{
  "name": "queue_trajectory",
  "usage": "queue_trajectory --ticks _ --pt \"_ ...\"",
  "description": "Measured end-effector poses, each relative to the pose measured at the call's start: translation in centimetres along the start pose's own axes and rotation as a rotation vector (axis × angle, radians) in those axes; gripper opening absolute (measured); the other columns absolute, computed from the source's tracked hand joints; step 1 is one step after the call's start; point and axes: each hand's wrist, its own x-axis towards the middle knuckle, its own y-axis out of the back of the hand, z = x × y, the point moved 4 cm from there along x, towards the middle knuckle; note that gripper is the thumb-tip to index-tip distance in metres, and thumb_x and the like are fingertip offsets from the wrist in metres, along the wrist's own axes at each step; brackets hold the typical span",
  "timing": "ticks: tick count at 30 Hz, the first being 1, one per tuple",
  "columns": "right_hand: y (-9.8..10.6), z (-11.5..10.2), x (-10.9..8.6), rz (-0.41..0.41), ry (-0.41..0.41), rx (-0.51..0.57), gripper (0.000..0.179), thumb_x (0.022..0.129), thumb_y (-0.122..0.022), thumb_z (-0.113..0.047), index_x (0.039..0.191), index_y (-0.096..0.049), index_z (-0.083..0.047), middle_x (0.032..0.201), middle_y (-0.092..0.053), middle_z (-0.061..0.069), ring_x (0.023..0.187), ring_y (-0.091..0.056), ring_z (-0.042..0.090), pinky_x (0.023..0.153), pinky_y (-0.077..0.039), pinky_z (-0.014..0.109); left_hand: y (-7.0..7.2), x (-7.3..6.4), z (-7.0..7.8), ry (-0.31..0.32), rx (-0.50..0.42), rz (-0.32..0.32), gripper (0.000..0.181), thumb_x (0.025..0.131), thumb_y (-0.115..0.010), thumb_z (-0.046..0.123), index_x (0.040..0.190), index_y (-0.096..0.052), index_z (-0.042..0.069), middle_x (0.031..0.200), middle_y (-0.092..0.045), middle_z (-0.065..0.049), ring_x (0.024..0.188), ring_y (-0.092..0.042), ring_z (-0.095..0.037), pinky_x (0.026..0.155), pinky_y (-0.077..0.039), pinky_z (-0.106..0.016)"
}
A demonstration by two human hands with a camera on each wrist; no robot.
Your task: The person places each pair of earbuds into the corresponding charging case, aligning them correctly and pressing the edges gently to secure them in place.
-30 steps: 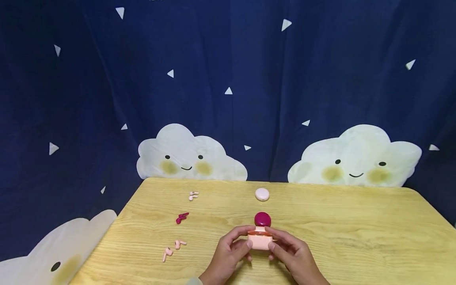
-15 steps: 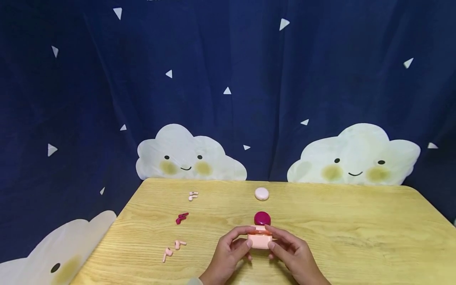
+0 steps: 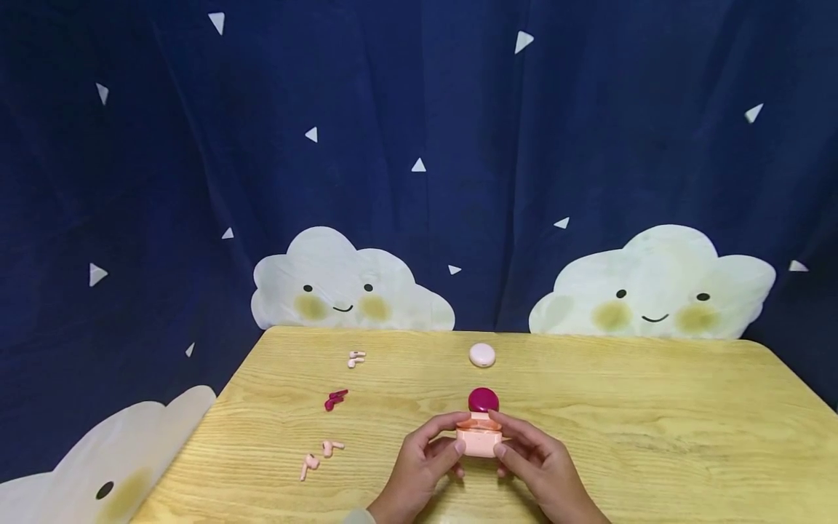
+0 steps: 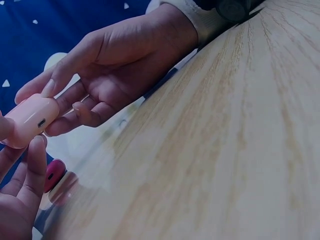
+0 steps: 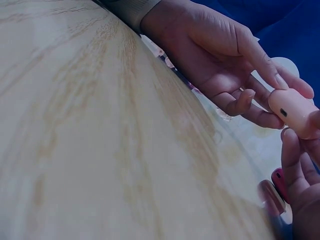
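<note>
A peach-pink earbud charging case (image 3: 479, 443) is held in the air above the table, its lid tipped up at the back. My left hand (image 3: 424, 460) grips its left end between thumb and index finger. The right hand (image 3: 540, 463) pinches the opposite end the same way. A charging port shows on the case's underside (image 4: 33, 122) in the left wrist view. Just behind it on the table sits a round magenta case (image 3: 483, 399). Two peach-pink earbuds (image 3: 310, 461) lie apart at the left. The inside of the held case is too small to make out clearly.
Farther back on the wooden table (image 3: 628, 415) stands a pale pink round case (image 3: 482, 355). Magenta earbuds (image 3: 335, 399) and pale pink earbuds (image 3: 356, 359) lie on the left side. A dark blue curtain (image 3: 366, 182) with clouds hangs behind the table's far edge.
The peach-pink case's lid looks slightly more raised, showing more of its inner side. Both hands keep their hold on the case, and the things on the table have not moved.
</note>
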Motion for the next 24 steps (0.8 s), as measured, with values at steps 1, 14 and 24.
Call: queue_trajectory --ticks 1,14,24 --pt "0.05 0.00 0.03 0.003 -0.001 -0.006 0.043 0.094 -0.061 -0.006 0.135 -0.052 0.000 0.117 -0.062 0.020 0.077 -0.065 0.026 0.065 -0.057 0.036 -0.02 0.03 -0.01 0.001 0.001 -0.001 0.040 0.096 -0.057 0.007 0.135 -0.050 -0.001 0.137 -0.048 -0.021 0.097 -0.061 -0.012 0.068 -0.053 -0.021" --pt "0.12 0.09 0.17 -0.010 -0.005 -0.002 0.046 0.093 -0.062 -0.008 0.137 -0.050 -0.001 0.111 -0.063 0.020 0.080 -0.065 0.026 0.065 -0.057 0.038 0.04 0.05 -0.01 0.008 0.001 0.002 0.043 0.096 -0.057 0.007 0.138 -0.048 0.001 0.138 -0.045 -0.019 0.095 -0.061 -0.011 0.066 -0.052 -0.021" --pt "0.17 0.04 0.08 -0.032 0.054 0.013 0.049 0.092 -0.061 -0.001 0.138 -0.046 0.004 0.108 -0.064 0.018 0.085 -0.066 0.020 0.063 -0.057 0.037 -0.07 -0.02 0.12 0.023 0.012 0.025 0.048 0.095 -0.060 0.008 0.141 -0.046 0.002 0.127 -0.049 -0.017 0.091 -0.061 -0.010 0.065 -0.052 -0.022"
